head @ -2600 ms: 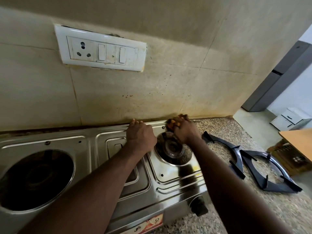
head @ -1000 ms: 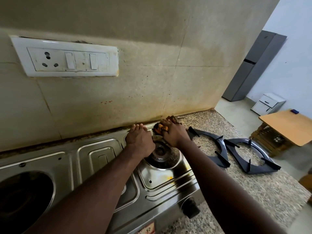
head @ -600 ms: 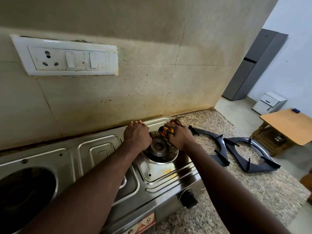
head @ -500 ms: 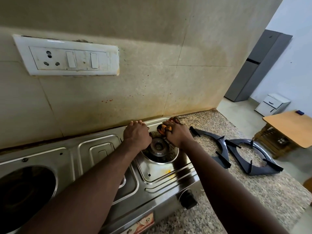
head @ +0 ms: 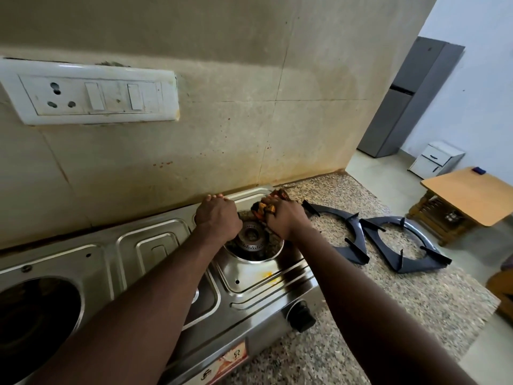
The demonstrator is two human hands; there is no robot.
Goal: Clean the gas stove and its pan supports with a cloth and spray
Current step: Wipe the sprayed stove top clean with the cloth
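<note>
A steel gas stove (head: 155,262) stands against the tiled wall. Its right burner (head: 254,237) is bare, with no pan support on it. My right hand (head: 283,218) grips a bunched orange and brown cloth (head: 262,208) at the burner's far right rim. My left hand (head: 218,218) rests on the stove top just left of the burner, its fingers curled over the stove's back edge. Two dark pan supports (head: 337,232) (head: 402,243) lie on the granite counter to the right. No spray bottle is in view.
The speckled granite counter (head: 361,301) runs right of the stove to its edge. A black knob (head: 301,315) sticks out of the stove front. A white switch panel (head: 91,95) hangs on the wall. A wooden table (head: 469,195) and grey fridge (head: 408,98) stand beyond.
My right hand has shifted the cloth slightly along the burner's far rim. The left hand stays on the stove's back edge. My head has panned a little to the right since the earliest frame.
</note>
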